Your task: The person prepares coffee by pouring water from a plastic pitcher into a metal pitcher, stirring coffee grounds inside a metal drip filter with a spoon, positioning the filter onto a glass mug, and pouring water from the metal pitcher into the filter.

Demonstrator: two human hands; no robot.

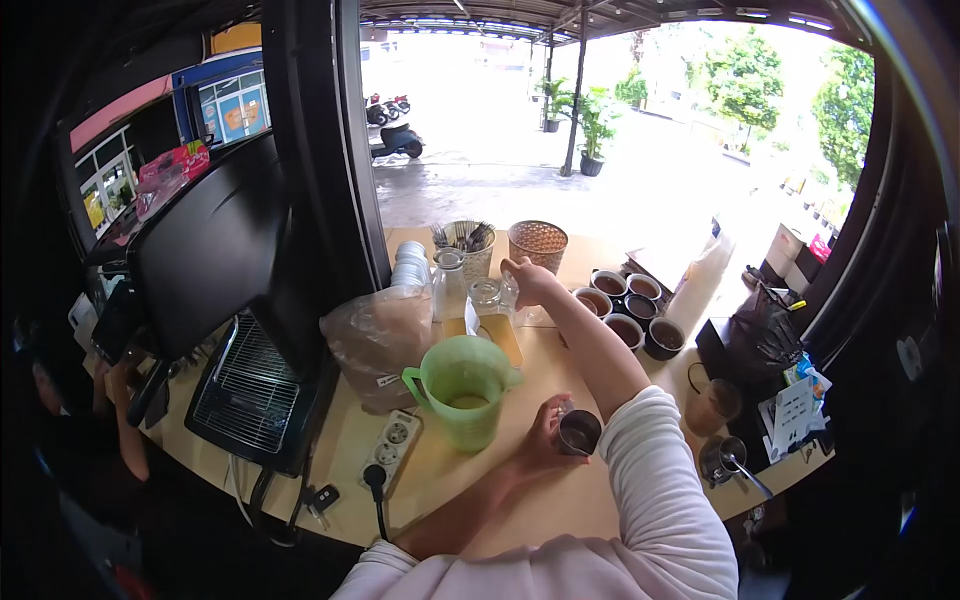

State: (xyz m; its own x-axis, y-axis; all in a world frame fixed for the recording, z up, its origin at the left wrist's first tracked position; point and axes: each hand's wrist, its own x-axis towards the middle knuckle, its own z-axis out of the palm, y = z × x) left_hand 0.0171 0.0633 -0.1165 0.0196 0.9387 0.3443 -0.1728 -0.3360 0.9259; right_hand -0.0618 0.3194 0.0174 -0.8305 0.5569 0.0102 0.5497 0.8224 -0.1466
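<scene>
My left hand (547,425) is wrapped round a small dark cup (579,433) just above the front of the table. Its inside looks dark; I cannot make out the contents. Farther forward, my right hand (532,282) reaches across with curled fingers beside clear glassware (486,294), in front of an open wicker basket (538,243). What those fingers grip is not clear. Left of my left hand stands a green translucent pitcher (463,390) with some liquid inside. Several dark cups of brown liquid (625,330) are grouped right of my right forearm.
A basket of forks (465,245), stacked white cups (411,265) and a plastic bag (378,345) stand at the back left. A power strip (392,450) lies near a black screen (210,250). At right are a brown drink (713,405) and a metal cup with a spoon (724,460).
</scene>
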